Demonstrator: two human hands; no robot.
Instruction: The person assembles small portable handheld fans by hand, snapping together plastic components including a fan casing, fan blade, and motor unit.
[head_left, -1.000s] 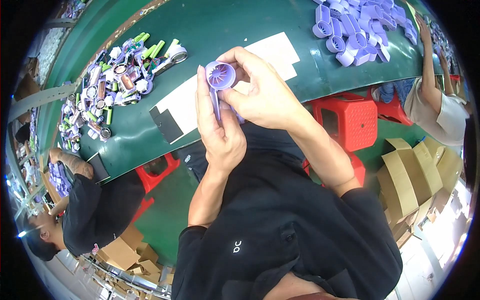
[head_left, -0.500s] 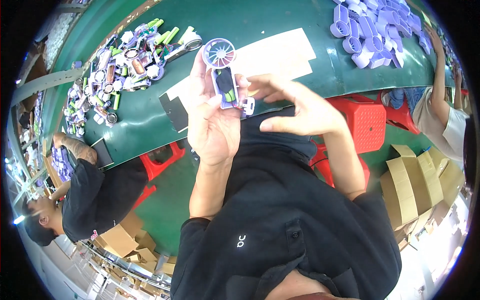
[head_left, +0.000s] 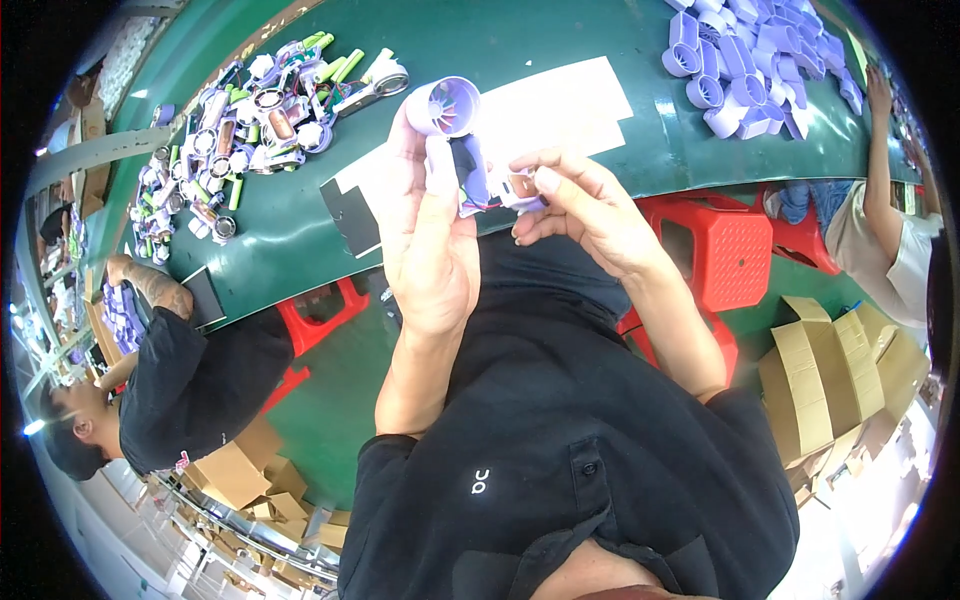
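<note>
My left hand is closed around a purple plastic fan housing, whose round finned end points up and away from me. Dark material shows inside its lower body. On the right, the thumb and fingers of my right hand pinch a small white part with a brownish patch. This part sits right beside the housing's lower end; whether wires join the two I cannot tell. Beneath both hands lie white sheets on the green table.
A heap of fan assemblies with green cylinders covers the left of the table. Empty purple housings are piled at the far right. Red stools and cardboard boxes stand to the right. A co-worker sits at left, another at far right.
The housing has turned in my left hand, so its round end now shows its side wall. My right hand, spread before, has closed on the small white part.
</note>
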